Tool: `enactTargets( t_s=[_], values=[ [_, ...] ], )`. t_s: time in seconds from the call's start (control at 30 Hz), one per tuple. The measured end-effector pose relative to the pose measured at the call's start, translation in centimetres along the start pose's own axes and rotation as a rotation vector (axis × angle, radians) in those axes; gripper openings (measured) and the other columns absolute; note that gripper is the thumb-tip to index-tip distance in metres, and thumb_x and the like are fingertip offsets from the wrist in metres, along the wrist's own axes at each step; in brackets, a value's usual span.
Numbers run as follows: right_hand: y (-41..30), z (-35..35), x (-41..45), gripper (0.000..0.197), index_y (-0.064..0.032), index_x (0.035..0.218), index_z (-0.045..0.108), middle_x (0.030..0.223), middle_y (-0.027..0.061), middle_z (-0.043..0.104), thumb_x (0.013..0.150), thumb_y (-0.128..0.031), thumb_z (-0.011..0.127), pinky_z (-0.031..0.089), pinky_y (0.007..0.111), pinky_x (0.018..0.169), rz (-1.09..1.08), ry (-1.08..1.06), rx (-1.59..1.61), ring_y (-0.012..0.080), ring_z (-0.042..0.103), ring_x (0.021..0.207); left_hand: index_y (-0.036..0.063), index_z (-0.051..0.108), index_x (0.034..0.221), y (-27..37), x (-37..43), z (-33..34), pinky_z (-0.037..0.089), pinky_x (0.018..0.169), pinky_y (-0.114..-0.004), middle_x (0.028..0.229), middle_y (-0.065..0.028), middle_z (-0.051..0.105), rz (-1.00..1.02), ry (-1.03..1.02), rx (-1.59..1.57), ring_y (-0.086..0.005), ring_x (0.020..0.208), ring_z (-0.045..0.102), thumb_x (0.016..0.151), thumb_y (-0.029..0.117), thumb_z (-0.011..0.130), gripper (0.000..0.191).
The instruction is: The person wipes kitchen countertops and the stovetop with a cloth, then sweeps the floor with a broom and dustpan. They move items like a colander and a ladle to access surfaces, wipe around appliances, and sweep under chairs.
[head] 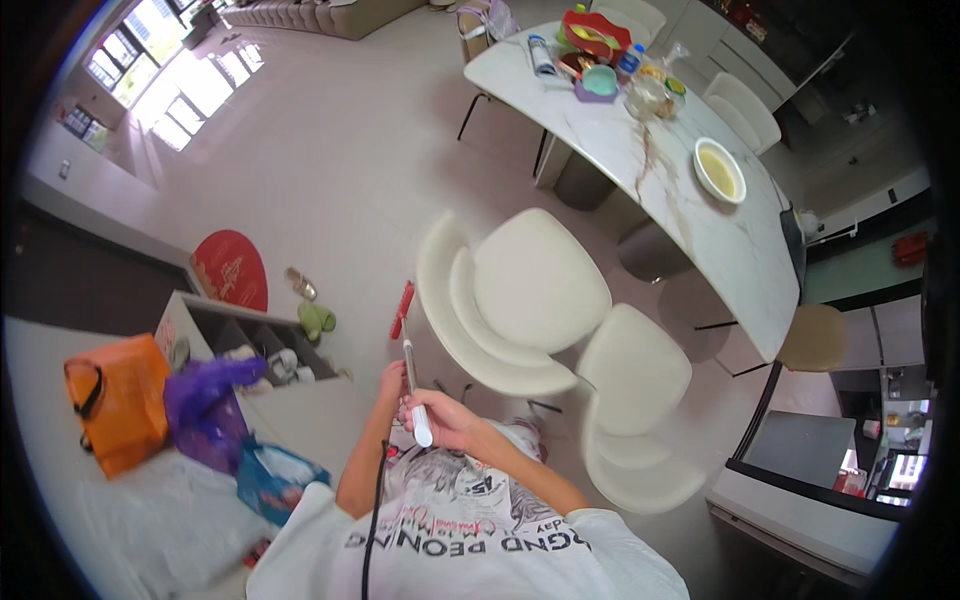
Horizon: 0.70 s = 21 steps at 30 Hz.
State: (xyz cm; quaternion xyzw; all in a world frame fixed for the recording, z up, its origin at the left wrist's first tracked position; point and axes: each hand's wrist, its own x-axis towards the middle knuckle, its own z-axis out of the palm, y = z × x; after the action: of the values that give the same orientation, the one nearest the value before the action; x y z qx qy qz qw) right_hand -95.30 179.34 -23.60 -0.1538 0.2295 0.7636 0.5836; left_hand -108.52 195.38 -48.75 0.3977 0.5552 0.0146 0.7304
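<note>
I hold a long-handled floor brush (412, 364) in front of my body. Its narrow red head is at the far end, near the floor beside a white upholstered chair (540, 281). My right hand (442, 420) is wrapped around the white grip at the top of the handle. A little farther down the pole, my left hand (393, 381) closes on it, partly hidden behind the handle. Whether the red head touches the floor I cannot tell. A second white chair (637, 375) stands to the right of the first, close against it.
On the right is a marble-topped table (742, 259) bearing a white bowl (739, 193) of yellowish liquid. To the left, an orange bag (120, 405) and a purple plastic bag (202, 412) lie by an open shoe cabinet (217, 319). Green slippers (315, 319) and a red round mat (231, 270) are nearby.
</note>
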Motion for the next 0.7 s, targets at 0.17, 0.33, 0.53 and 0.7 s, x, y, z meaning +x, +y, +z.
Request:
enactTargets(
  t_s=[0.17,0.33,0.53,0.7],
  values=[
    [-5.4,7.0,10.8,0.005,-0.004,0.087,0.058,0.083,0.0093,0.063,0.089,-0.008,0.06,0.058,0.035,0.075,-0.073,-0.071,0.008,0.0215,0.066,0.081,0.0089,0.064,0.111,14.8,3.2,-4.0,0.045,0.058,-0.029,0.092,-0.0042,0.066,0.129,0.165,0.037,-0.0134,0.074,0.061,0.098,0.018,0.051,0.02],
    [-10.3,13.3,16.9,0.012,-0.0008,0.094,0.062,0.095,0.0107,0.067,0.095,-0.012,0.059,0.057,0.036,0.082,-0.105,-0.069,0.074,0.0246,0.068,0.093,0.0064,0.065,0.114,33.0,0.6,-5.2,0.047,0.072,-0.029,0.099,-0.0046,0.068,0.509,0.01,0.17,-0.0136,0.085,0.062,0.098,0.021,0.053,0.025],
    [-19.6,14.6,26.9,0.023,-0.0004,0.111,0.061,0.107,0.0099,0.068,0.099,-0.02,0.059,0.052,0.04,0.094,-0.243,-0.153,0.146,0.0249,0.064,0.107,-0.0004,0.067,0.111,50.3,-4.0,-2.2,0.047,0.092,-0.041,0.105,-0.0151,0.068,1.112,-0.355,0.682,-0.033,0.104,0.063,0.089,0.035,0.06,0.043],
    [-27.5,19.8,33.0,0.024,-0.003,0.109,0.059,0.102,0.008,0.069,0.103,-0.025,0.056,0.055,0.036,0.077,-0.287,-0.235,0.096,0.0208,0.067,0.087,-0.0013,0.066,0.097,55.3,2.9,-1.7,0.047,0.091,-0.041,0.096,-0.0148,0.068,1.165,-0.653,0.789,-0.0325,0.095,0.063,0.087,0.018,0.058,0.022]
  ],
)
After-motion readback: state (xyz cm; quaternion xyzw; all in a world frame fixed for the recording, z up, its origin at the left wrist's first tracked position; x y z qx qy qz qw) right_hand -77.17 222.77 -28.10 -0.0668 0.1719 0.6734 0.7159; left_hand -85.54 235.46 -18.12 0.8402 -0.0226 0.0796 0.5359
